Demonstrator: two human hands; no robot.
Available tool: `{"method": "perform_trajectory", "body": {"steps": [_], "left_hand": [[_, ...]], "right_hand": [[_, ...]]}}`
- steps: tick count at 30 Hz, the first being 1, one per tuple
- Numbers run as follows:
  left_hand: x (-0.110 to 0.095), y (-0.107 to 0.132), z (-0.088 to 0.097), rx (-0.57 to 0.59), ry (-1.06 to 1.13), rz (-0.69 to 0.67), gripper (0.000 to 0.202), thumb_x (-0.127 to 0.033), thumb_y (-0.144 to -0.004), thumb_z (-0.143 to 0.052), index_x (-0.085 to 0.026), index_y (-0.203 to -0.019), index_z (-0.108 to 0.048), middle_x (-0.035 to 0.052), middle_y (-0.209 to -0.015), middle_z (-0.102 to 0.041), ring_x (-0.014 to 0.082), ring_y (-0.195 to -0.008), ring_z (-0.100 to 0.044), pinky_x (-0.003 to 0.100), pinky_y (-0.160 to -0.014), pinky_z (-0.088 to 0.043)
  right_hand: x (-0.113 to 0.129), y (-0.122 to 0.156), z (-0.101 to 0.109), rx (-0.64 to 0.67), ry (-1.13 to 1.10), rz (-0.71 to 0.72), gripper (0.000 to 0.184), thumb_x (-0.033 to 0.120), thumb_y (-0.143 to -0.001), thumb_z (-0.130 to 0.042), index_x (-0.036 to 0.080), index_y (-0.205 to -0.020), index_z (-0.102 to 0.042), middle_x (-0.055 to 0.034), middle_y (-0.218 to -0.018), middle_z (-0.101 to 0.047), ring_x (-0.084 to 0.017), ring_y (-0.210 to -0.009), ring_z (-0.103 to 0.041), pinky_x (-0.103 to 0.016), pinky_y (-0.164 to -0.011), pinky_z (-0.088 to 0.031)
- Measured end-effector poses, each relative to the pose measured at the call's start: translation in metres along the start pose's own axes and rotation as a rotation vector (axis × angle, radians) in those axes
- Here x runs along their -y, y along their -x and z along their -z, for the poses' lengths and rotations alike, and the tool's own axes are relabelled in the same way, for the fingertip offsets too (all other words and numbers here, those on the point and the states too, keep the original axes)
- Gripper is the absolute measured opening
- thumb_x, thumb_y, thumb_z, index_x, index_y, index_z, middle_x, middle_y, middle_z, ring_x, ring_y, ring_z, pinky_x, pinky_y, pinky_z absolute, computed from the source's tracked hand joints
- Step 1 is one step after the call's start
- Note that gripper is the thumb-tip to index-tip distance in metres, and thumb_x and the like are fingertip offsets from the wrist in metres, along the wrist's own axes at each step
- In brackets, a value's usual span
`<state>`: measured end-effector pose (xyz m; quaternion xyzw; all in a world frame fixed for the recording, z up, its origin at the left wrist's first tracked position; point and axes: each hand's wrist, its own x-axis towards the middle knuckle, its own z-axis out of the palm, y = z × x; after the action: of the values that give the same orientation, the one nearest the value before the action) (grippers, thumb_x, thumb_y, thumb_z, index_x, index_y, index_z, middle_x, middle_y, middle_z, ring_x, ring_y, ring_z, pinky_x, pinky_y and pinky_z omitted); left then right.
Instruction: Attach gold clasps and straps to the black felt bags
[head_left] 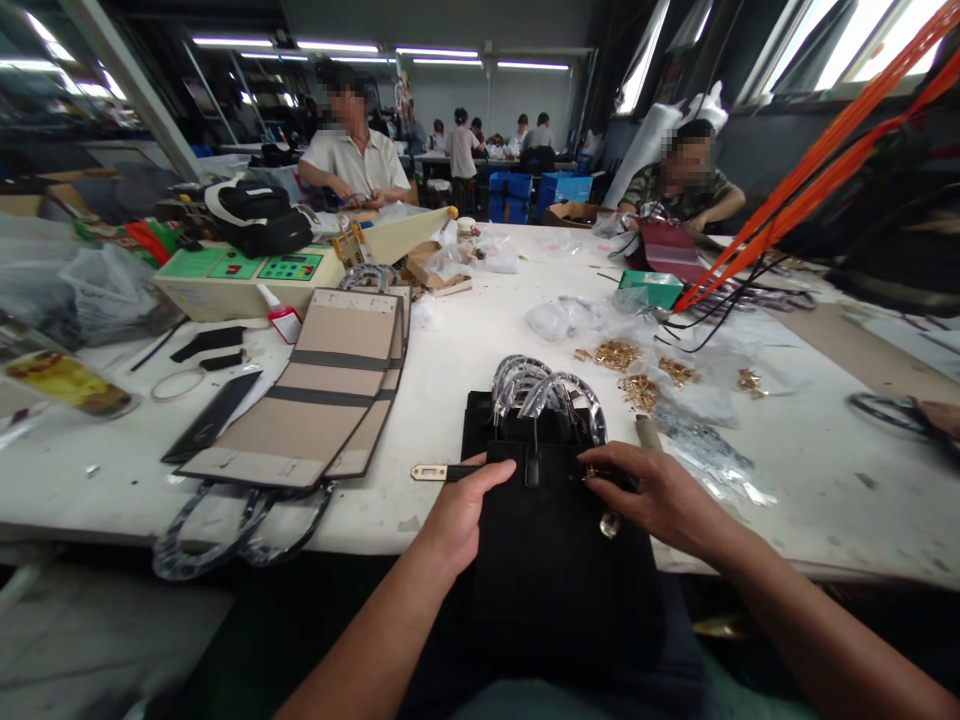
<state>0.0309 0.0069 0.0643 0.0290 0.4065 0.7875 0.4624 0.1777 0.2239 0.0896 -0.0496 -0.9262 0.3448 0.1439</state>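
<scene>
A black bag panel (559, 560) lies over the near table edge and my lap, its plastic-wrapped handles (547, 392) arching up behind it. My left hand (461, 510) grips the panel's left edge, thumb on top, beside a strap with a gold metal tab (431, 472). My right hand (656, 495) rests on the panel's upper right, fingers closed on a small gold fitting (592, 470). A screwdriver handle (646, 432) lies just behind that hand.
Tan bag panels (319, 395) with wrapped handles lie to the left. Heaps of gold hardware (637, 372) and plastic bags sit behind. A cream machine (240, 278), glue bottle (283, 318), orange straps (817, 150) and a teal box (651, 288) stand farther back. Other people work across the table.
</scene>
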Motion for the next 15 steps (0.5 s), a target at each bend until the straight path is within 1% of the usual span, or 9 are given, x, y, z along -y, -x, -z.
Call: {"method": "perform_trajectory", "body": {"steps": [3,6,9,13,15], "left_hand": [[0.0018,-0.0002,0.0006,0.012,0.015,0.023,0.025,-0.022,-0.079,-0.08,-0.01,-0.1,-0.075,0.0143,-0.097,-0.076,0.0257,-0.086,-0.073,0.035,-0.081,-0.058],[0.0037,-0.0015,0.0,0.053,0.061,0.045,0.025,-0.02,-0.081,-0.076,-0.013,-0.105,-0.075,0.0132,-0.099,-0.076,0.0274,-0.089,-0.074,0.039,-0.083,-0.059],[0.0053,-0.0031,-0.0019,0.051,0.106,0.079,0.025,-0.019,-0.082,-0.075,-0.014,-0.107,-0.073,0.0125,-0.1,-0.076,0.0286,-0.09,-0.075,0.043,-0.087,-0.06],[0.0058,-0.0049,-0.0025,0.048,0.14,0.112,0.023,-0.018,-0.083,-0.073,-0.012,-0.105,-0.074,0.0141,-0.102,-0.076,0.0292,-0.09,-0.075,0.047,-0.093,-0.059],[0.0051,-0.0052,-0.0003,0.078,0.163,0.186,0.022,-0.021,-0.085,-0.072,-0.01,-0.103,-0.075,0.016,-0.103,-0.077,0.0295,-0.092,-0.075,0.046,-0.096,-0.058]], "right_hand": [[-0.0029,0.0013,-0.0007,0.015,0.029,0.037,0.026,0.027,-0.098,-0.064,0.027,-0.123,-0.072,-0.0036,-0.113,-0.073,-0.018,-0.099,-0.07,-0.028,-0.087,-0.058],[-0.0035,0.0022,-0.0015,0.046,0.054,0.102,0.026,0.026,-0.101,-0.061,0.026,-0.126,-0.07,-0.0047,-0.112,-0.072,-0.017,-0.099,-0.069,-0.028,-0.087,-0.057],[-0.0036,0.0027,-0.002,0.103,0.116,0.151,0.028,0.025,-0.104,-0.056,0.025,-0.129,-0.068,-0.0059,-0.111,-0.07,-0.017,-0.097,-0.069,-0.028,-0.085,-0.056],[-0.0059,0.0017,-0.0056,0.136,0.26,0.169,0.03,0.026,-0.107,-0.051,0.025,-0.132,-0.066,-0.0066,-0.106,-0.069,-0.018,-0.088,-0.069,-0.031,-0.077,-0.055],[-0.0074,0.0004,-0.0098,0.123,0.31,0.187,0.031,0.026,-0.107,-0.05,0.024,-0.134,-0.066,-0.007,-0.104,-0.069,-0.019,-0.085,-0.069,-0.032,-0.075,-0.055]]}}
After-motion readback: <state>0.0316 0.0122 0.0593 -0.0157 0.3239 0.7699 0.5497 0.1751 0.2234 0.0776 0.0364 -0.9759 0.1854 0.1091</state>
